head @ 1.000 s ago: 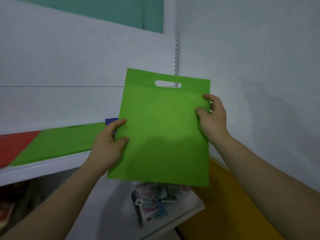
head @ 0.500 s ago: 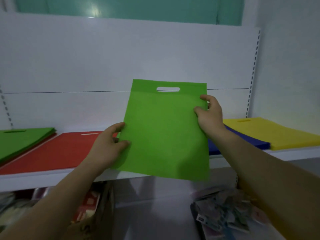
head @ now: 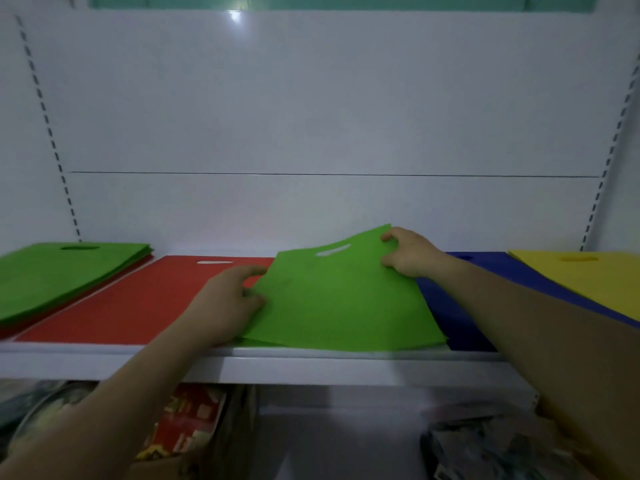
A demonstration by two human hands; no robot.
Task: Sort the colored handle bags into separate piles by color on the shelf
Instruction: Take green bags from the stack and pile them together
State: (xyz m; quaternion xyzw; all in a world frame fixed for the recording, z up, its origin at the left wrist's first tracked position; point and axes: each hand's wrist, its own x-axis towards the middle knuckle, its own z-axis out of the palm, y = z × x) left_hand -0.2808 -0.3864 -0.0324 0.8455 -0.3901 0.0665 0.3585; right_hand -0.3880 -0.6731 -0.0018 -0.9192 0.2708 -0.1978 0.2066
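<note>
A green handle bag [head: 341, 299] lies nearly flat on the white shelf [head: 311, 367], its far right corner still lifted. My left hand [head: 230, 303] grips its left edge and my right hand [head: 412, 252] pinches its top right corner. It rests between a red bag pile [head: 138, 299] on the left and a blue bag pile [head: 460, 306] on the right, overlapping both. A green pile [head: 65, 268] lies at the far left on top of some red bags. A yellow pile [head: 588, 278] sits at the far right over the blue one.
The shelf's white back panel [head: 311, 116] rises behind the piles, with slotted uprights at both sides. Below the shelf are packaged goods [head: 187, 420] on the left and dark packets [head: 485, 445] on the right.
Both hands have lowered the green bag from upright in the air down onto the shelf. The view has swung left, so the whole row of piles shows now.
</note>
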